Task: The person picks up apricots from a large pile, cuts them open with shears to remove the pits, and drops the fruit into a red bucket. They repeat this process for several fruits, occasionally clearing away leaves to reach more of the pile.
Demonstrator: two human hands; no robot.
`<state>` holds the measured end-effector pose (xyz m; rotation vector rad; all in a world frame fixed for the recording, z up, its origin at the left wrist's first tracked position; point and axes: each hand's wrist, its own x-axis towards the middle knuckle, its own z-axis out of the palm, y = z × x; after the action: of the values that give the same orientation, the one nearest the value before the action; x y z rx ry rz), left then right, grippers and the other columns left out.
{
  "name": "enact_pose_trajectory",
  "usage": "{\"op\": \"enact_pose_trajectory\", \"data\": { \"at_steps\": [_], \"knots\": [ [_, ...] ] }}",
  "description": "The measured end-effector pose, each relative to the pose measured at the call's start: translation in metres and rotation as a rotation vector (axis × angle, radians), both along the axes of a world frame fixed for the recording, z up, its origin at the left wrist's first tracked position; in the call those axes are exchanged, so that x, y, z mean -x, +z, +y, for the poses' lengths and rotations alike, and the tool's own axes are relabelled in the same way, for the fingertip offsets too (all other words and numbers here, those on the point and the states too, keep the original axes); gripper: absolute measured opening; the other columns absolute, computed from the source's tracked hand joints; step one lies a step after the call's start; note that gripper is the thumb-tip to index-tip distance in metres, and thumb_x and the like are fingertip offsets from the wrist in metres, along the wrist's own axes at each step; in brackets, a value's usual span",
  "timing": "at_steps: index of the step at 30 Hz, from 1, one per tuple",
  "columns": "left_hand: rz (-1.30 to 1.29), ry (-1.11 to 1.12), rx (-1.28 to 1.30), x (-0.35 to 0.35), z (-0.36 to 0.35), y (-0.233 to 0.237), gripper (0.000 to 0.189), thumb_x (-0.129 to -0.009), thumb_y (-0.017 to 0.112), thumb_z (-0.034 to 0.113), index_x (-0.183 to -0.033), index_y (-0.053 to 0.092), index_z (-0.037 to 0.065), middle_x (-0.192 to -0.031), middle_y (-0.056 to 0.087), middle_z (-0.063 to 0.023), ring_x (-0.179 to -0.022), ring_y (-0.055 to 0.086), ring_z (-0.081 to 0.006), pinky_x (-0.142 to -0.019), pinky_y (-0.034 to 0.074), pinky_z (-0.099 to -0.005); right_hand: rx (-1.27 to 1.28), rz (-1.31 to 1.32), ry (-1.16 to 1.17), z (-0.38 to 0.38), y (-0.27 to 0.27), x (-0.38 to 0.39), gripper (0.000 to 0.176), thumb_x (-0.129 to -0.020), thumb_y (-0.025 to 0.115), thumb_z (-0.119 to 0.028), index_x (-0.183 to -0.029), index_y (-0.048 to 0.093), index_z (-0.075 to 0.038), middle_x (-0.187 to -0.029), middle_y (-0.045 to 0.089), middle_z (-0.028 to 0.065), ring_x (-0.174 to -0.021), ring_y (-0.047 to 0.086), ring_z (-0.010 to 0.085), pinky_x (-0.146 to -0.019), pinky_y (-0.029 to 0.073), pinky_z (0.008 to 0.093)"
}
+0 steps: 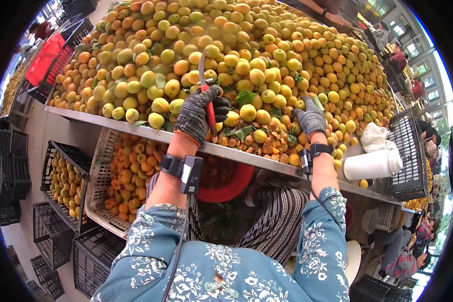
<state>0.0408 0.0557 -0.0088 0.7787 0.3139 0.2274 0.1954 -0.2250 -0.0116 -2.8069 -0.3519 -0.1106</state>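
Head view: gloved left hand (pixel 199 115) is clenched around a red-handled tool (pixel 209 111); right hand (pixel 311 119), fingers loosely spread, rests on the apricots (pixel 246 65).

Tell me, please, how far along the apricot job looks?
Done: the white crate under the table holds orange, cut-looking fruit, and pits heap at the table edge. In hand: the left hand grips a red-handled tool; the right hand reaches among the fruit. Left: a huge pile of whole apricots.
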Motion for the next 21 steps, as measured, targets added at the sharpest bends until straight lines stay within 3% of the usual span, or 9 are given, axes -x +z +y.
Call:
{"op": "enact_pose_trajectory", "data": {
  "at_steps": [2,4,6,9,14,18,19,20,21],
  "knots": [
    [0.006,0.019,0.000,0.000,0.000,0.000,0.022,-0.086,0.065,0.019,-0.101,0.058,0.004,-0.077,0.066,-0.0118,-0.059,0.065,-0.0203,-0.054,0.056,-0.0284,0.100,0.096,-0.052,0.010,0.013,-0.001,0.050,-0.074,0.071,-0.027,-0.119,0.057,-0.009,-0.103,0.066,0.0151,-0.100,0.061,0.0312,-0.088,0.048,0.0379],
    [0.027,-0.009,0.044,0.000,0.002,0.000,0.023,-0.086,0.064,0.018,-0.102,0.057,0.004,-0.077,0.066,-0.0120,-0.059,0.065,-0.0206,-0.053,0.055,-0.0294,-0.495,0.270,0.025,-0.011,-0.011,-0.022,0.043,-0.075,0.068,-0.024,-0.112,0.059,-0.005,-0.090,0.066,0.0105,-0.081,0.064,0.0254,-0.071,0.052,0.0355],
    [0.061,0.013,0.064,-0.001,0.004,0.001,0.023,-0.086,0.064,0.018,-0.102,0.056,0.004,-0.076,0.065,-0.0122,-0.058,0.064,-0.0211,-0.051,0.054,-0.0305,-1.431,0.640,0.027,-0.015,0.010,-0.006,0.031,-0.080,0.057,-0.025,-0.106,0.061,-0.008,-0.081,0.063,0.0073,-0.063,0.061,0.0199,-0.046,0.047,0.0288],
    [0.030,0.018,0.084,-0.004,0.005,-0.003,0.022,-0.086,0.064,0.018,-0.101,0.054,0.006,-0.075,0.064,-0.0124,-0.057,0.063,-0.0218,-0.050,0.054,-0.0320,-1.564,0.609,-0.028,0.006,0.044,0.020,0.029,-0.083,0.056,-0.029,-0.102,0.060,-0.007,-0.079,0.062,0.0073,-0.065,0.063,0.0194,-0.046,0.050,0.0267],
    [-0.005,0.047,0.088,-0.004,0.004,-0.001,0.022,-0.087,0.063,0.019,-0.101,0.054,0.005,-0.076,0.064,-0.0130,-0.057,0.063,-0.0219,-0.049,0.053,-0.0322,-1.308,0.598,0.049,0.046,0.050,0.003,0.020,-0.080,0.068,-0.021,-0.093,0.063,-0.007,-0.079,0.062,0.0049,-0.056,0.060,0.0136,-0.043,0.048,0.0244],
    [-0.008,0.031,0.104,-0.002,0.005,0.002,0.025,-0.087,0.063,0.019,-0.104,0.053,0.005,-0.076,0.063,-0.0127,-0.058,0.063,-0.0221,-0.050,0.054,-0.0328,-0.824,0.270,0.235,0.100,0.036,-0.006,0.030,-0.074,0.073,-0.024,-0.094,0.067,-0.002,-0.093,0.067,0.0104,-0.083,0.066,0.0222,-0.071,0.052,0.0320],
    [0.003,0.042,0.111,-0.002,0.005,0.003,0.025,-0.087,0.063,0.019,-0.105,0.053,0.006,-0.076,0.063,-0.0126,-0.059,0.063,-0.0221,-0.050,0.054,-0.0328,-0.608,0.160,0.223,0.110,0.030,-0.011,0.042,-0.071,0.071,-0.031,-0.106,0.066,-0.007,-0.102,0.067,0.0164,-0.097,0.064,0.0284,-0.085,0.048,0.0378],
    [0.014,0.054,0.119,-0.002,0.005,0.003,0.025,-0.087,0.063,0.019,-0.105,0.053,0.006,-0.077,0.063,-0.0125,-0.059,0.063,-0.0222,-0.050,0.054,-0.0329,-0.611,0.164,0.227,0.120,0.039,-0.007,0.042,-0.071,0.071,-0.031,-0.106,0.066,-0.007,-0.102,0.067,0.0164,-0.097,0.064,0.0284,-0.085,0.048,0.0378],
    [0.012,0.051,0.120,-0.002,0.005,0.002,0.026,-0.087,0.063,0.019,-0.107,0.053,0.007,-0.077,0.064,-0.0122,-0.059,0.063,-0.0221,-0.052,0.054,-0.0328,-0.275,0.133,0.211,0.132,0.057,0.003,0.044,-0.071,0.070,-0.034,-0.108,0.065,-0.010,-0.103,0.066,0.0179,-0.098,0.063,0.0305,-0.085,0.048,0.0403]
  ]
}}
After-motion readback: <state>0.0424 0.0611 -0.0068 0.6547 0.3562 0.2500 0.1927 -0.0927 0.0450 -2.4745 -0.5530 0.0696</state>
